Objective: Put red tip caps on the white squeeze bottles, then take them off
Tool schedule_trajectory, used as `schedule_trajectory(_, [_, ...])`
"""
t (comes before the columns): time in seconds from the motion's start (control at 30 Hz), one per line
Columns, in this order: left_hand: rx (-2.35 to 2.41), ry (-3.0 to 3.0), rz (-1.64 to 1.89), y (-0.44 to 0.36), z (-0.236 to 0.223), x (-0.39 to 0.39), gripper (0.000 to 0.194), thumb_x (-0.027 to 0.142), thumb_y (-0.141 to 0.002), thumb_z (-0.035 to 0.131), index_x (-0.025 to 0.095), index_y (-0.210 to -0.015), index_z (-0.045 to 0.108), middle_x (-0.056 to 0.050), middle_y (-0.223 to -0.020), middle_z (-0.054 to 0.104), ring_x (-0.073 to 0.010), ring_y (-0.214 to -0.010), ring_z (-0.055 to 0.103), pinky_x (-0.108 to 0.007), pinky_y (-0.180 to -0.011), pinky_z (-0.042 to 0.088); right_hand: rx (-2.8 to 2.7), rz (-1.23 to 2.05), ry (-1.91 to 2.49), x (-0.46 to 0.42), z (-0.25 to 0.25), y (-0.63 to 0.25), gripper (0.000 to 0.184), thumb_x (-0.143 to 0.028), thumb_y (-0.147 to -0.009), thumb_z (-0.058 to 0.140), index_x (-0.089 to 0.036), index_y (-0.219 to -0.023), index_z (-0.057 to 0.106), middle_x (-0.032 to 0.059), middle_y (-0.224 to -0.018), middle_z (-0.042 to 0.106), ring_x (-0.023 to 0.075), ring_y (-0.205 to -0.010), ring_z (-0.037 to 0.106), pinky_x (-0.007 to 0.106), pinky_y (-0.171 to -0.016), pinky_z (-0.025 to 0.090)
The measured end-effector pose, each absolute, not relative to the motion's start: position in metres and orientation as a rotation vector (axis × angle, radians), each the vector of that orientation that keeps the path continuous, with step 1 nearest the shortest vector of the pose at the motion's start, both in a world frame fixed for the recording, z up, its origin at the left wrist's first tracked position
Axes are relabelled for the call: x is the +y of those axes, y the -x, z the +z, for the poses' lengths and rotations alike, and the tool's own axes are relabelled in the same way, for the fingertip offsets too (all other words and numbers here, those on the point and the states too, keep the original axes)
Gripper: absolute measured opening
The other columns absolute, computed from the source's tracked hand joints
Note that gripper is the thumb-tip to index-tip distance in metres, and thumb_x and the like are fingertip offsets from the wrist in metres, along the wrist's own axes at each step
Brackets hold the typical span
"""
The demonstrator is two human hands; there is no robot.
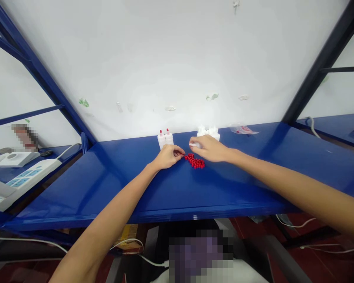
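Note:
My left hand (168, 156) is closed in a pinch at the left end of a pile of small red caps (197, 162), with a red cap (183, 154) at its fingertips. My right hand (210, 147) is wrapped round a white squeeze bottle (196, 145); its pale tip points left and the fingers hide most of it. Behind the left hand, two white bottles with red caps (165, 138) stand upright side by side. Several white items (214, 133), probably bottles without red caps, stand behind the right hand, partly hidden by it.
A clear plastic bag (244, 129) with something red in it lies at the back right of the blue table (112, 184). Blue metal posts (51, 84) rise at both sides, before a white wall. A white power strip (32, 177) is at the left, and cables hang below the front edge.

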State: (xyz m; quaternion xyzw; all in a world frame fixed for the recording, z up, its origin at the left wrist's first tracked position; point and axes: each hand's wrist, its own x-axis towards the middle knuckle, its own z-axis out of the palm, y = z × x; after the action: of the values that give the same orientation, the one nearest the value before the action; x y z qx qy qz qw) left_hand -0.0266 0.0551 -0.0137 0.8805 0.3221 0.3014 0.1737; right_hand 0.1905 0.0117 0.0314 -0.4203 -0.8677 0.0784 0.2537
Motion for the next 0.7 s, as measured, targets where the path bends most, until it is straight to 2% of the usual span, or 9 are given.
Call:
schedule_trajectory(0.13, [0.929, -2.323, 1.105, 0.026, -0.014, 0.045, 0.018, 0.022, -0.085, 0.062, 0.013, -0.095, 0.074, -0.007, -0.093, 0.076, -0.0137, -0.076, 0.070, -0.027, -0.075, 0.060, -2.403, 0.114, 1.189, 0.014, 0.026, -0.187, 0.022, -0.029, -0.093, 0.041, -0.019, -0.097, 0.061, 0.0063, -0.082, 0.066, 0.0187, -0.071, 0.054, 0.030, -0.065, 0.033])
schedule_trajectory(0.3, [0.877, -2.135, 1.393, 0.016, -0.005, 0.033, 0.016, 0.027, -0.082, 0.068, 0.015, -0.091, 0.075, -0.006, -0.090, 0.075, -0.0145, -0.078, 0.070, -0.028, -0.075, 0.061, -2.438, 0.037, 1.223, 0.012, 0.017, -0.187, 0.022, -0.031, -0.094, 0.041, -0.020, -0.090, 0.059, 0.0072, -0.085, 0.065, 0.0208, -0.077, 0.055, 0.031, -0.065, 0.032])
schedule_trajectory(0.47, [0.811, -2.142, 1.428, 0.010, -0.004, 0.027, 0.013, 0.024, -0.083, 0.068, 0.016, -0.089, 0.075, -0.006, -0.092, 0.075, -0.0148, -0.081, 0.071, -0.029, -0.079, 0.061, -2.419, -0.006, 1.235, 0.009, 0.016, -0.182, 0.022, -0.033, -0.095, 0.039, -0.020, -0.091, 0.056, 0.0082, -0.088, 0.065, 0.0216, -0.077, 0.055, 0.031, -0.065, 0.032])
schedule_trajectory(0.7, [0.793, -2.139, 1.409, 0.006, -0.004, 0.020, 0.015, 0.020, -0.081, 0.069, 0.014, -0.095, 0.074, -0.005, -0.090, 0.076, -0.0132, -0.076, 0.071, -0.027, -0.077, 0.061, -2.429, -0.030, 1.271, 0.005, 0.020, -0.181, 0.025, -0.034, -0.093, 0.040, -0.017, -0.094, 0.058, 0.0102, -0.093, 0.067, 0.0218, -0.079, 0.056, 0.031, -0.065, 0.032])
